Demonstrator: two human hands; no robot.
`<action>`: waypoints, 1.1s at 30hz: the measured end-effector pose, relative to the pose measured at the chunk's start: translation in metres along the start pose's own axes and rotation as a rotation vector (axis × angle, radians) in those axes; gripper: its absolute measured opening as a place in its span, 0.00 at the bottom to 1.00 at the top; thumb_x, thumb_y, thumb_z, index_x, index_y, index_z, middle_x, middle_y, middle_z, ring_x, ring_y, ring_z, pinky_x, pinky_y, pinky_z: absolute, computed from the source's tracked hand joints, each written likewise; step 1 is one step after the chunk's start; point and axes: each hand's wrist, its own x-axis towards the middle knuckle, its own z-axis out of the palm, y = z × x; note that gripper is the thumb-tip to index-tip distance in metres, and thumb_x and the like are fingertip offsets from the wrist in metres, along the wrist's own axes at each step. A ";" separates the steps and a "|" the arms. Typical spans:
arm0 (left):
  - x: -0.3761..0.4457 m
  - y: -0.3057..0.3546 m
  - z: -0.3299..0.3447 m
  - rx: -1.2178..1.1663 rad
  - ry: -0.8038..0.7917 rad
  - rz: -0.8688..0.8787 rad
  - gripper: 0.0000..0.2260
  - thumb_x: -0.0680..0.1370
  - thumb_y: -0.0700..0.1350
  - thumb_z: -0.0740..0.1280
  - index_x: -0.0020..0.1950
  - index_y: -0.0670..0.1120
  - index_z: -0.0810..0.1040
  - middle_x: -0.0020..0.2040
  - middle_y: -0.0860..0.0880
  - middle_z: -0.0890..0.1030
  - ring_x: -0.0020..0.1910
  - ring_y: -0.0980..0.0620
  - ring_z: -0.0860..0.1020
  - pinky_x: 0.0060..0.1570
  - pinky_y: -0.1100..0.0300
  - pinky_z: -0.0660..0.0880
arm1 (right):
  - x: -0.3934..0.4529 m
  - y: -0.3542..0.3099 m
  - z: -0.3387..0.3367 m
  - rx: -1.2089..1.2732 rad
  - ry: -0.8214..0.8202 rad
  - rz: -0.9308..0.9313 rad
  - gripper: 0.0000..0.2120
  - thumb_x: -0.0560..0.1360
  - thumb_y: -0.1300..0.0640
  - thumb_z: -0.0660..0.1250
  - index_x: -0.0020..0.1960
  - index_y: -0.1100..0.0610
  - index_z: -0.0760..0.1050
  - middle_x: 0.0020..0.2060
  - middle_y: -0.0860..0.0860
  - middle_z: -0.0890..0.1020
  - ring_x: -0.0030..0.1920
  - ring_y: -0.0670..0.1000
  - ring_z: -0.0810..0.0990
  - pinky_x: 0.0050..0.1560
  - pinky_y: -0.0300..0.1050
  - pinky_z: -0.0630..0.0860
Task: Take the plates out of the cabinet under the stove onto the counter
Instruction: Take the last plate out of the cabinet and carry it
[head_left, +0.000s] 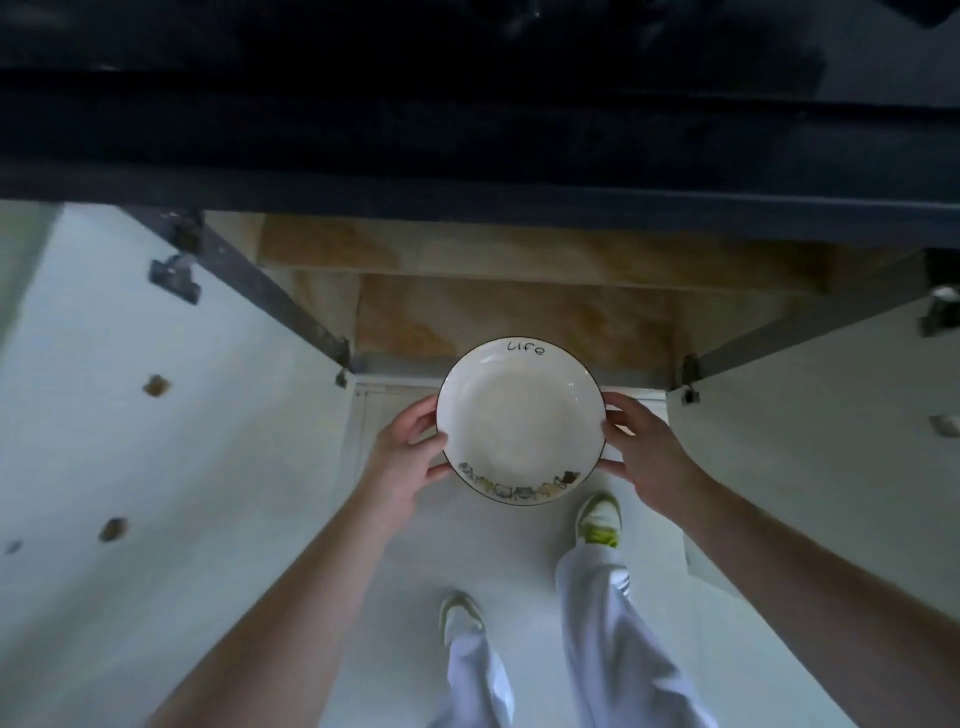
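A white plate (521, 421) with a dark rim, the word "Life" at its far edge and small drawn figures at its near edge is held level in front of the open cabinet (519, 306). My left hand (408, 457) grips its left rim, fingers curled under. My right hand (641, 452) grips the right rim the same way. The cabinet shows tan shelves with nothing visible on them. The dark counter edge (467, 208) runs across above the cabinet.
Two white cabinet doors stand swung open, the left door (130, 415) and the right door (831, 441), with metal hinges at their inner edges. My legs and white shoes (600, 519) stand on the pale floor below the plate.
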 end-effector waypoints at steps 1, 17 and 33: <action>-0.019 0.006 -0.007 0.003 -0.013 0.004 0.23 0.77 0.32 0.65 0.66 0.54 0.77 0.61 0.56 0.81 0.59 0.56 0.80 0.48 0.51 0.82 | -0.018 -0.003 0.005 -0.025 0.009 -0.010 0.13 0.80 0.64 0.62 0.57 0.49 0.77 0.56 0.54 0.79 0.58 0.56 0.78 0.43 0.50 0.83; -0.322 0.114 -0.065 0.069 -0.001 0.232 0.24 0.77 0.31 0.66 0.51 0.63 0.83 0.49 0.62 0.85 0.46 0.59 0.83 0.35 0.58 0.81 | -0.343 -0.094 0.018 -0.149 0.073 -0.237 0.15 0.80 0.68 0.59 0.61 0.55 0.75 0.51 0.51 0.80 0.44 0.50 0.83 0.35 0.39 0.82; -0.449 0.195 0.067 0.165 -0.286 0.408 0.19 0.77 0.30 0.65 0.58 0.52 0.80 0.53 0.54 0.85 0.44 0.50 0.85 0.34 0.56 0.81 | -0.496 -0.123 -0.130 0.187 0.195 -0.461 0.18 0.77 0.68 0.64 0.60 0.50 0.79 0.51 0.50 0.82 0.46 0.48 0.84 0.42 0.45 0.83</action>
